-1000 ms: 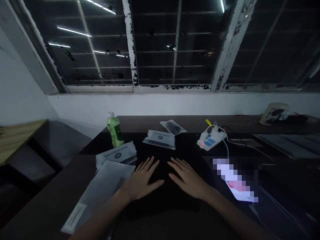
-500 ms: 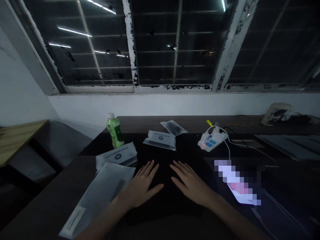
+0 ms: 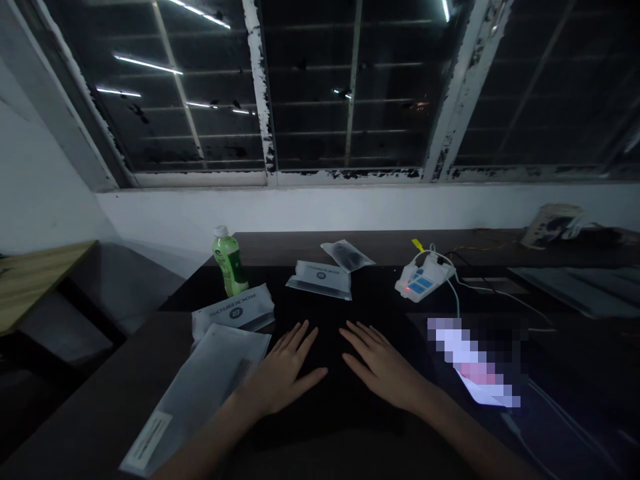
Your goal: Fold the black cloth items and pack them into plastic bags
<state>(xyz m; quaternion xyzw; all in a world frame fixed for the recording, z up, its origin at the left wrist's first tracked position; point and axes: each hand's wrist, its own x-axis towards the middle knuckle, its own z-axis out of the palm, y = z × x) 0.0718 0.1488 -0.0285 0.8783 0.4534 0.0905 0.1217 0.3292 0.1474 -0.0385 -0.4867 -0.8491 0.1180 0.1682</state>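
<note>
My left hand (image 3: 285, 373) lies palm down on the dark table (image 3: 325, 433), fingers stretched out and holding nothing. Its forearm crosses over a large frosted plastic bag (image 3: 200, 380) with a white label. Opposite it, my right hand (image 3: 377, 363) rests flat with spread fingers, also holding nothing. A gap separates the two hands. Beyond the left hand sits a frosted ROCKBROS bag (image 3: 235, 310). A second ROCKBROS bag (image 3: 320, 279) lies farther back, touching a smaller clear bag (image 3: 347, 255). To the right of my right hand is a lit, pixelated screen (image 3: 475, 367).
A green drink bottle (image 3: 230, 261) with a white cap stands at the back left. A white power strip (image 3: 423, 280) with plugged-in cables lies at the back right. Flat translucent sheets (image 3: 575, 293) and a pale box (image 3: 553, 225) are farther right. Behind runs a barred window (image 3: 350, 93).
</note>
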